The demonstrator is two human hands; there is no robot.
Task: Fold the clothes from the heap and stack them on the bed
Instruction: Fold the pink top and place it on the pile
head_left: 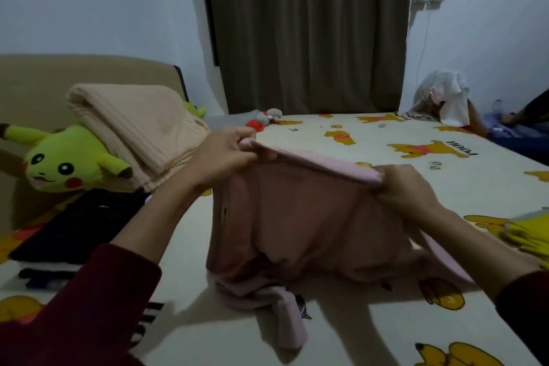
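While I kneel at its near edge, the bed (341, 333) fills the lower view, its cream sheet printed with yellow bears. Item: brown curtain (309, 30), at twelve o'clock against the far wall. Item: pink garment (297, 226), centre, held up by its top edge, lower part bunched on the sheet, one sleeve trailing toward six o'clock. Item: folded beige blanket (133, 128), at ten o'clock, lying partly over a green plush toy (59, 163) at nine o'clock. Item: stack of dark folded clothes (80, 229), at eight o'clock, just below the plush. Item: yellow cloth (528, 238), at three o'clock, cut off by the frame edge. Item: my left hand (219, 157), fingers curled, pinching the garment's upper left corner. Item: my right hand (407, 187), fingers curled over the upper right corner, gripping it. Both wrists show dark red sleeves. Item: small red and grey toy (264, 119), at eleven o'clock near the curtain's foot.
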